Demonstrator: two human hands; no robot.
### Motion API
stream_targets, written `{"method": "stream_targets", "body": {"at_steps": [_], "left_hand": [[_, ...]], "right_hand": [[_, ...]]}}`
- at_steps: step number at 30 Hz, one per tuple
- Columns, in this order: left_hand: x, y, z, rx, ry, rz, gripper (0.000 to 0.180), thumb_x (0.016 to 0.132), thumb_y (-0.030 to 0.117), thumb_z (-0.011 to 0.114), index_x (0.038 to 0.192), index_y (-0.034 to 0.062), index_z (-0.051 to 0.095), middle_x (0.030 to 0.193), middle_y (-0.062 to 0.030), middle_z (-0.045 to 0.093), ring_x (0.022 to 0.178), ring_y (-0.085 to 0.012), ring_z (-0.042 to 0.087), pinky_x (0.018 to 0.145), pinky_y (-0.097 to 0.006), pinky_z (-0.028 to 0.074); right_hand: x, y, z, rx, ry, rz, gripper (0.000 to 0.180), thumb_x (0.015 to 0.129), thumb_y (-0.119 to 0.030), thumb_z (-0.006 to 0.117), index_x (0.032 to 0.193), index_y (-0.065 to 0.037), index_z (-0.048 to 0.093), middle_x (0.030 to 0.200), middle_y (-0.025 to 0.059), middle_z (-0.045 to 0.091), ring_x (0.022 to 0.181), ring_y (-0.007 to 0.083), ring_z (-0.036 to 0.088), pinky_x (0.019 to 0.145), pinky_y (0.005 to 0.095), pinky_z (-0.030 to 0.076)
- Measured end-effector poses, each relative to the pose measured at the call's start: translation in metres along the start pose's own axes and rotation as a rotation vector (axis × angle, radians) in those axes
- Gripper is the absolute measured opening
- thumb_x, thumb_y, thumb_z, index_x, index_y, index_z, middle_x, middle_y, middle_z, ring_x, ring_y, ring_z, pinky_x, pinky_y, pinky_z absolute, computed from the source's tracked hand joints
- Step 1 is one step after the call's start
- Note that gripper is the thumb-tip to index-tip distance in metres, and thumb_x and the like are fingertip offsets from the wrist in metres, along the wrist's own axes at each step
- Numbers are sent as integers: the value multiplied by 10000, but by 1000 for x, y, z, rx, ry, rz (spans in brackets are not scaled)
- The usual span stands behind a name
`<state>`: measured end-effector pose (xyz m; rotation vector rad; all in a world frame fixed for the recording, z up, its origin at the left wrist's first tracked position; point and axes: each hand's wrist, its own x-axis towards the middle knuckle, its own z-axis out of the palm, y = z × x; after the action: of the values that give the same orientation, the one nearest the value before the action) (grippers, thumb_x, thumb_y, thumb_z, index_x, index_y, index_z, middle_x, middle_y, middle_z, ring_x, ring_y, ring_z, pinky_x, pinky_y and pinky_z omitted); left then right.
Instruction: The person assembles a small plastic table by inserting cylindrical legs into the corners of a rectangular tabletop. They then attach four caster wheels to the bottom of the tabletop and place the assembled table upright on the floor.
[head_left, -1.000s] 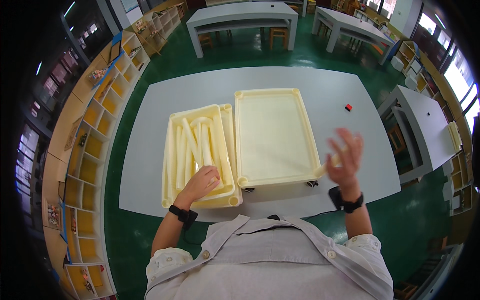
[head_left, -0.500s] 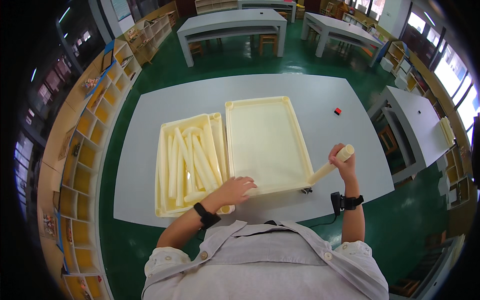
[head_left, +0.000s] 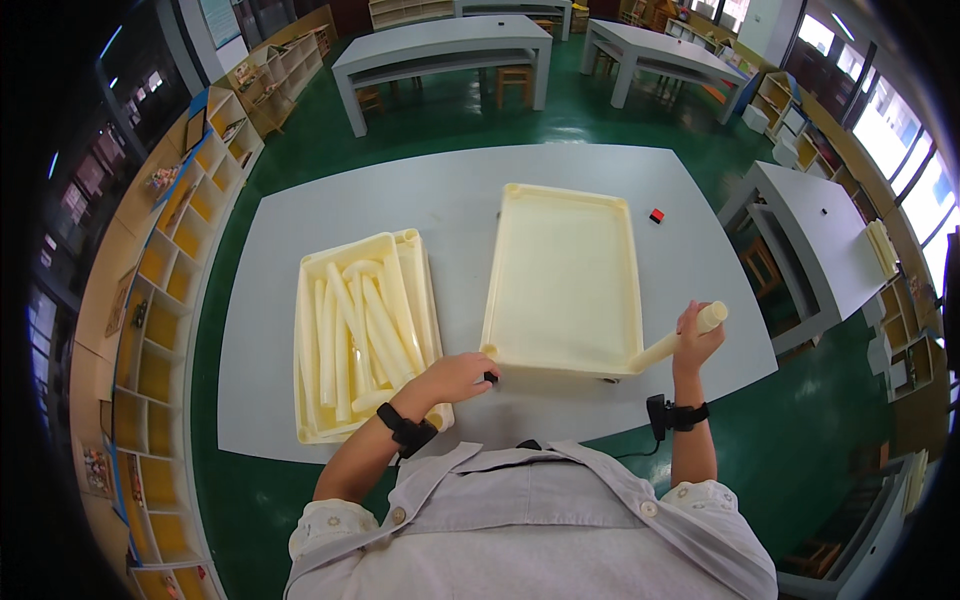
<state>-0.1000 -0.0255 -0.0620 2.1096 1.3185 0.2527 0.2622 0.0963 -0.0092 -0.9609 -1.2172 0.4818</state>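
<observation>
A shallow cream plastic tray [head_left: 565, 280] lies on the grey table, with round sockets at its corners. At its near left corner my left hand [head_left: 462, 378] has its fingers curled about a small black caster wheel [head_left: 490, 377]. My right hand [head_left: 698, 345] is closed round a cream tube [head_left: 660, 351], which slants up to the right from the tray's near right corner. Whether the tube's lower end is seated there, I cannot tell. To the left, a second cream tray [head_left: 302, 350] holds several loose tubes [head_left: 330, 345] and a curved piece.
A small red and black block [head_left: 656, 216] sits on the table [head_left: 460, 220] right of the tray. Other grey tables [head_left: 440, 45] stand beyond and to the right. Low shelves [head_left: 160, 400] line the left wall over a green floor [head_left: 290, 165].
The empty tray has shifted right and turned clockwise, widening the gap to the tray of tubes. My left hand now reaches the black wheel at its corner. My right hand still grips the tube.
</observation>
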Motion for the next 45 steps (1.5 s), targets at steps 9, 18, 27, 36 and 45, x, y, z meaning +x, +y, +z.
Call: {"method": "stream_targets", "body": {"at_steps": [9,18,27,36,45], "left_hand": [[17,77,-53,-458,399,146,392,863,205,614,1241,135,537,1297,-50,509,1204,-213,476,970,-365,406],[61,107,-65,-853,367,293,228,801,130,709,968,75,564,918,7,583,831,-92,528,779,-274,433],[43,107,-54,-680,979,80,224,835,111,679,675,24,548,546,31,465,539,-36,385,478,-226,325],[38,89,-63,-815,960,54,295,877,61,602,608,66,481,504,35,444,462,-41,392,450,-220,313],[37,75,-77,-846,1174,4,297,882,94,617,622,66,477,504,32,445,446,-47,390,429,-225,305]], "right_hand": [[-55,-3,44,474,-602,328,103,834,4,613,827,-35,517,679,23,552,618,123,585,583,267,479],[-141,52,105,-195,-1204,132,360,846,-275,668,1128,-84,553,1183,101,567,1112,238,544,929,445,421],[-151,53,66,-819,-1295,-56,764,856,-589,514,1473,-211,269,1564,77,149,1443,242,129,1067,682,77],[-152,68,72,-758,-1331,-89,745,862,-595,497,1477,-244,266,1569,63,135,1445,235,113,1063,688,60],[-163,41,94,-821,-1383,-183,921,715,-506,704,1470,-196,277,1544,148,157,1428,356,120,1067,665,162]]}}
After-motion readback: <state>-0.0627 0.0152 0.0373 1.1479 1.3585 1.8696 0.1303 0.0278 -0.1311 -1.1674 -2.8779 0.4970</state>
